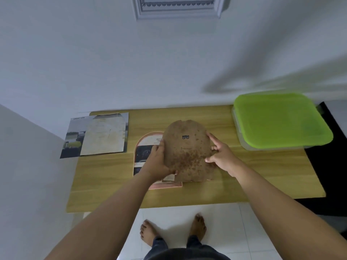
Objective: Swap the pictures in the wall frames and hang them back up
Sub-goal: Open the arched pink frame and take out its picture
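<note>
**Two hands on the brown board, mid-table**

I count two hands, two pictures, two backing boards, one box and one frame on the wall.

The brown board (185, 152), arched and blotched with dark stains, sits at the centre of the frame over the wooden table (262, 175). A single small black hanger (185, 137) shows near its top. My view has the left hand (156, 162) gripping the board's left edge, fingers curled over it and thumb at the lower edge. The right hand (220, 154) holds the right edge, forefinger stretched along the upper curve, thumb tip pressed lower down, the other fingers curled in.

Under the board lies the arched picture (143, 145) with a pink border. Only the letters "AD" show before the board covers the rest.

In the left of the frame lies the rectangular picture (72, 139). Its top line seems to read "SMART CAR", though it is blurred. The pale board (104, 136) lies on it, covering its right part. This picture overhangs the table's left edge.

The box with a green lid (279, 119) fills the table's far right corner, jutting past the edge. The wall frame (176, 8) is cut off at the top centre.

Bare wood lies open along the near edge, on both sides of the arms.
</note>
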